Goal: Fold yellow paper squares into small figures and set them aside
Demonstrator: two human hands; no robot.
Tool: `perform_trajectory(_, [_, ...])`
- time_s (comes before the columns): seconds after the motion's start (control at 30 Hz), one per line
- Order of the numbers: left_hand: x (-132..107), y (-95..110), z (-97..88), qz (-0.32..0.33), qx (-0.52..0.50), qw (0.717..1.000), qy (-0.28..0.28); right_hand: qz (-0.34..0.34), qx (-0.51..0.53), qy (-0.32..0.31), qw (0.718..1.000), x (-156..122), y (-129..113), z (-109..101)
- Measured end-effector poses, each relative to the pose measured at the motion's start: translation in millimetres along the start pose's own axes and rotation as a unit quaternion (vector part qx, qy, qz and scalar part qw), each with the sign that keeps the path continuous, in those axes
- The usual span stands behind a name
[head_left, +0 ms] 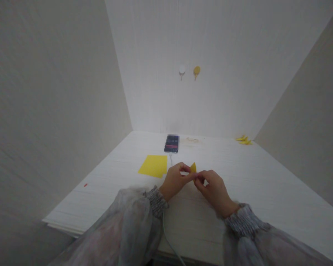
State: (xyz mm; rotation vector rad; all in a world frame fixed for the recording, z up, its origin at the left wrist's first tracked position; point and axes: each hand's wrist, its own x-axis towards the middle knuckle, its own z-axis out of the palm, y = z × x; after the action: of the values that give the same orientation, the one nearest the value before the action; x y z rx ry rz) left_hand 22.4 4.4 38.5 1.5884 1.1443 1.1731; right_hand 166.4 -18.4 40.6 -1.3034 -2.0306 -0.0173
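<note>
Between my two hands, above the white table (252,184), is a small folded piece of yellow paper (193,167) with a pointed tip facing up. My left hand (179,180) pinches it from the left with thumb and fingers. From the right, the fingertips of my right hand (213,188) are pressed together on its lower part. The fingers hide much of the paper's lower edge. Flat on the table beside my left hand lie yellow paper sheets (153,165).
A phone (171,143) lies towards the back, with a pale cable (170,159) at its near end. Several folded yellow paper pieces (243,140) sit at the back right corner. A small red scrap (86,185) is at the left. Walls enclose three sides; two hooks (197,71) are on the back one.
</note>
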Motion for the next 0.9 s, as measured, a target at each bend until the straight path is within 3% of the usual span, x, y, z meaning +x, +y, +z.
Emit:
perform_trajectory(0.13, [2.4, -3.1, 0.2, -0.028, -0.070, 0.997, -0.015, 0.006, 0.054, -0.005, 0.998, 0.1, -0.9, -1.7])
perform_trajectory(0.27, [1.8, -0.9, 0.0, -0.056, -0.184, 0.980, -0.047, 0.057, 0.150, -0.034, 0.986, 0.7, 1.1, -4.3])
perform_trajectory(0.43, [-0.4, 1.7, -1.2, -0.060, -0.225, 0.971, -0.060, 0.093, 0.245, -0.043, 0.964, 0.6, 3.3, -4.4])
perform_trajectory(0.9, [-1.2, 2.9, -2.9, -0.058, -0.260, 0.961, -0.073, 0.092, 0.258, -0.036, 0.961, -1.1, 8.5, -0.8])
